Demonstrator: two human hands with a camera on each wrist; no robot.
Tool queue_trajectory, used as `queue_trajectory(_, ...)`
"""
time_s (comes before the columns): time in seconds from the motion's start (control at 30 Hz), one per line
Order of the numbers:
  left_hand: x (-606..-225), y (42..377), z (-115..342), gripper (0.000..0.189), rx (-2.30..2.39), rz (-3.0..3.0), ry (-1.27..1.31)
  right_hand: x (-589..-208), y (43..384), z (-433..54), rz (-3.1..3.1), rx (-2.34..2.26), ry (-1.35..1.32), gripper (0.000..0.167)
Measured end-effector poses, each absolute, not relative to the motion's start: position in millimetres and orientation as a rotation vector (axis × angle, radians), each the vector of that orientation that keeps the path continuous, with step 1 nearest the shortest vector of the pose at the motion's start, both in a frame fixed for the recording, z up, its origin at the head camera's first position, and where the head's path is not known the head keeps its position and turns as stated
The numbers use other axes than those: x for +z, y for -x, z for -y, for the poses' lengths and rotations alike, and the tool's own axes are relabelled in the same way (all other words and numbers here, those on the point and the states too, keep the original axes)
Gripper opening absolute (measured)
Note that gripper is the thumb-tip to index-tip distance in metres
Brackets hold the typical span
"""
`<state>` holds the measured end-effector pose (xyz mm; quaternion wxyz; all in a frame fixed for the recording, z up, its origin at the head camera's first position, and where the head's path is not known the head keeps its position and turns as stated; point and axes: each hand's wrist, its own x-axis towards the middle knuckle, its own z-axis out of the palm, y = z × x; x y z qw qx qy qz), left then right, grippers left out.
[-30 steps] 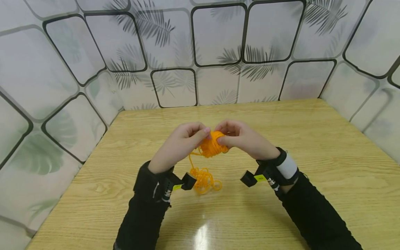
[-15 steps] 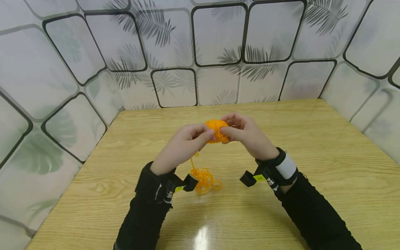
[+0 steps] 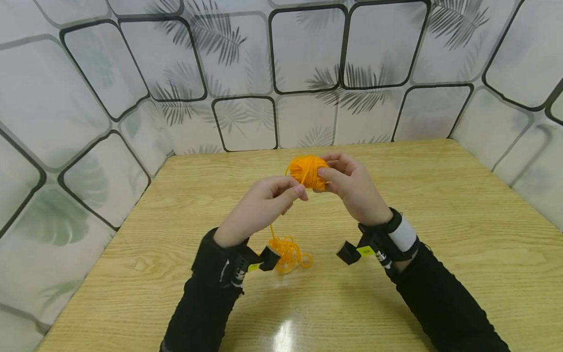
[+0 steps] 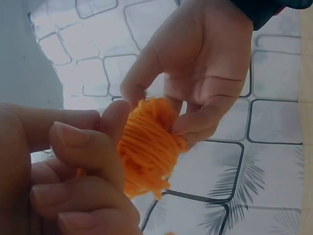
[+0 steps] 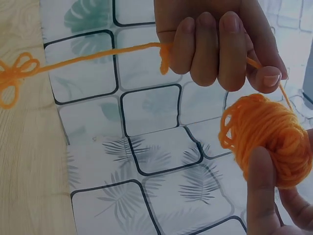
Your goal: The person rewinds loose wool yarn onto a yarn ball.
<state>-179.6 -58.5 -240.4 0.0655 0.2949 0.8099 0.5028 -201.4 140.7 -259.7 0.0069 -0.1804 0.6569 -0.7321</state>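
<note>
A ball of orange yarn is held above the table in the fingers and thumb of my right hand. My left hand is just left of the ball and pinches the yarn strand between thumb and forefinger. In the right wrist view, the strand passes through the curled left fingers and runs up to the ball. From that hand it trails down to a loose orange heap of yarn on the table. The left wrist view shows the wound yarn between both hands.
The wooden table spreads under both arms. Patterned panels with leaf prints and dark outlines stand behind it and at the sides. A small camera sits on the left wrist, another camera on the right.
The yarn ball has risen and moved slightly right and away with my right hand. My left fingers have come off the ball's side and now pinch the strand. The heap stays put.
</note>
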Motion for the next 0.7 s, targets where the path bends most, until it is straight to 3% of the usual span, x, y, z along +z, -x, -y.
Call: queue_trajectory(0.7,-241.1,182.8,59.1,0.026,1.489,-2.440,-0.870,-256.0,197.9,-145.5,-1.334,-2.624,0.784,0.018)
